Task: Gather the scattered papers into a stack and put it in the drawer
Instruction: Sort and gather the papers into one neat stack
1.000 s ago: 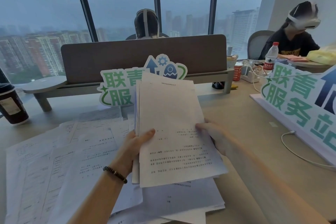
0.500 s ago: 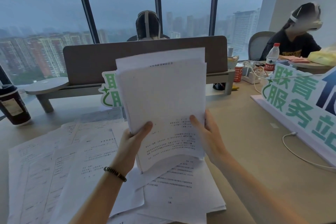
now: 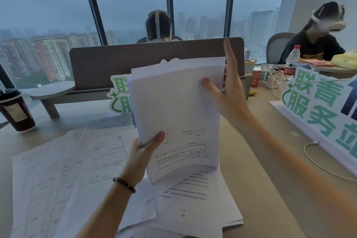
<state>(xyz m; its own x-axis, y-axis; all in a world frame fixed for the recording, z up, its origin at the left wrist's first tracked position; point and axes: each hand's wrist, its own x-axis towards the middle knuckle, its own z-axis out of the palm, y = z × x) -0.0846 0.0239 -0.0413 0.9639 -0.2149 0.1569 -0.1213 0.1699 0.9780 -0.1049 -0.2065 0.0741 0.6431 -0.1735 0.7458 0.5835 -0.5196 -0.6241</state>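
Observation:
I hold a stack of printed papers [image 3: 179,114] upright above the desk, its bottom edge resting on the sheets below. My left hand [image 3: 143,152], with a bead bracelet on the wrist, grips the stack's lower left edge, thumb on the front. My right hand [image 3: 229,91] lies with straight fingers along the stack's upper right edge, and its thumb touches the front sheet. More scattered papers [image 3: 63,176] cover the desk to the left, and another loose pile [image 3: 193,199] lies under the stack. No drawer is in view.
A dark paper cup [image 3: 16,110] stands at the far left. A green-lettered sign [image 3: 118,94] stands behind the stack and a larger one [image 3: 318,114] at the right, with a white cable [image 3: 313,158] beside it. A grey partition [image 3: 108,63] crosses the desk. Two people sit beyond.
The stack has been raised upright off the pile. My right hand slid from the stack's lower right edge up to its upper right edge, fingers now straight.

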